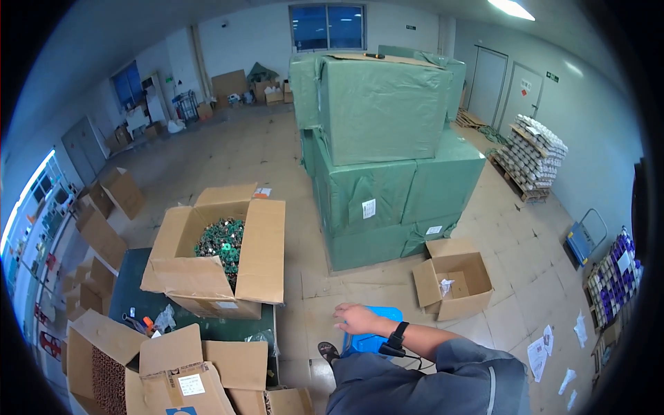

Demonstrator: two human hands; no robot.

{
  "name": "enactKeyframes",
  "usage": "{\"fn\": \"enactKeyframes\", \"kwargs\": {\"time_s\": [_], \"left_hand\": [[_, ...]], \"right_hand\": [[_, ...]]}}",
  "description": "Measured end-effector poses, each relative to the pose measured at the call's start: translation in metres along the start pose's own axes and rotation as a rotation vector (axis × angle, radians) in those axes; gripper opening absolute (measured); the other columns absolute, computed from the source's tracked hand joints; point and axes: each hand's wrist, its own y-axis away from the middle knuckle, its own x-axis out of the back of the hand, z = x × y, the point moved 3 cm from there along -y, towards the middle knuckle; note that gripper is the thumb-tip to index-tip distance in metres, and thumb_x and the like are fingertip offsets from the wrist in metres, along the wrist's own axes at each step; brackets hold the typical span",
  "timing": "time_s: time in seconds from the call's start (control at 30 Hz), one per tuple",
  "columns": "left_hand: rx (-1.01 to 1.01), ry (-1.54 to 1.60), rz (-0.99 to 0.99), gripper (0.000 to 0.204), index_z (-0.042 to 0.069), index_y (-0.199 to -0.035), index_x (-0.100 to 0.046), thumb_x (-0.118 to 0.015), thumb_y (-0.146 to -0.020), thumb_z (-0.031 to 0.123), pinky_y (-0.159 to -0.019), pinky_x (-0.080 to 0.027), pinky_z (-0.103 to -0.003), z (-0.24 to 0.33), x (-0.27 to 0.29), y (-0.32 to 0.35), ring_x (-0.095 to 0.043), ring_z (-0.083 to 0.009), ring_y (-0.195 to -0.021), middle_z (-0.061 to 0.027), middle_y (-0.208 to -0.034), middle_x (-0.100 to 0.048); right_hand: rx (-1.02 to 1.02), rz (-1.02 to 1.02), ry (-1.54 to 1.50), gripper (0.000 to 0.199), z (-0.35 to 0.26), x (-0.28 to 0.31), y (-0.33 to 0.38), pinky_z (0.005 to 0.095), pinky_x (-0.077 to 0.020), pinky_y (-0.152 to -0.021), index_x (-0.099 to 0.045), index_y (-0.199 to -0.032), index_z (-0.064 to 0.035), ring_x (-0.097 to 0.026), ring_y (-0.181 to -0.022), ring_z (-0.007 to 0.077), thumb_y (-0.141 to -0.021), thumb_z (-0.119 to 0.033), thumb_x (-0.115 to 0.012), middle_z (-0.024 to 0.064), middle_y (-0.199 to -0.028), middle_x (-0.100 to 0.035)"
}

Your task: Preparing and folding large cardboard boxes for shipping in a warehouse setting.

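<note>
My right hand (357, 318) reaches in from the lower right, palm side down, over the left edge of a blue plastic piece (382, 316) by my legs. Its fingers are loosely apart and hold nothing that I can see; whether they touch the blue plastic I cannot tell. A dark band (395, 337) with a cable circles the wrist. My left hand is out of view. Left of the hand, an open carton (200, 274) full of small green and dark parts stands on a dark green table (131, 277).
More open cartons (176, 353) crowd the lower left. Ahead rises a stack of green-wrapped boxes (387, 111). On the floor at the right are an open carton (470, 277), paper scraps (538, 356), a blue hand truck (579, 242) and a loaded pallet (529, 155).
</note>
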Motion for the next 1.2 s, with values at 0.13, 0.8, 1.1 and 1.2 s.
{"fn": "enactKeyframes", "kwargs": {"time_s": [0.13, 0.8, 1.1, 1.2], "left_hand": [[-0.018, 0.304, -0.212, 0.044, -0.007, -0.122, -0.065, -0.063, -0.096, 0.029, -0.102, -0.05, -0.045, 0.081, -0.033, -0.003, -0.062, -0.0422, -0.114, -0.0308, -0.129, -0.06], [0.213, -0.107, 0.044, 0.037, -0.006, -0.11, -0.064, -0.068, -0.078, 0.012, -0.117, -0.027, -0.058, 0.169, -0.158, -0.011, -0.036, -0.0514, -0.138, -0.0358, -0.148, -0.04], [0.501, -0.127, 0.147, 0.031, 0.006, -0.113, -0.072, -0.068, -0.083, 0.016, -0.097, -0.047, -0.048, 0.189, -0.152, 0.0, -0.06, -0.0389, -0.109, -0.0216, -0.114, -0.065], [0.466, -0.077, 0.039, 0.027, 0.007, -0.108, -0.073, -0.07, -0.081, 0.015, -0.09, -0.051, -0.045, 0.158, -0.137, 0.001, -0.063, -0.0362, -0.098, -0.0166, -0.098, -0.068]], "right_hand": [[-0.101, 0.187, 0.035, 0.043, 0.05, 0.068, -0.01, 0.0469, -0.0474, -0.103, -0.064, -0.122, -0.0024, -0.058, -0.119, 0.0399, -0.09, -0.032, -0.067, 0.0221, -0.128, -0.061], [0.333, 0.946, 0.664, 0.043, 0.138, 0.532, -0.442, 0.0418, -0.0491, -0.096, -0.061, -0.126, 0.0007, -0.062, -0.111, 0.0326, -0.102, -0.034, -0.055, 0.022, -0.123, -0.063], [0.687, 0.649, 0.211, 0.048, 0.069, 0.425, -0.556, 0.0439, -0.0464, -0.1, -0.056, -0.132, -0.0005, -0.058, -0.117, 0.0325, -0.102, -0.038, -0.053, 0.0217, -0.13, -0.059], [0.648, 0.613, 0.146, 0.05, 0.095, 0.444, -0.532, 0.0446, -0.0455, -0.101, -0.055, -0.135, -0.0009, -0.057, -0.119, 0.0325, -0.102, -0.039, -0.052, 0.0216, -0.133, -0.058]]}}
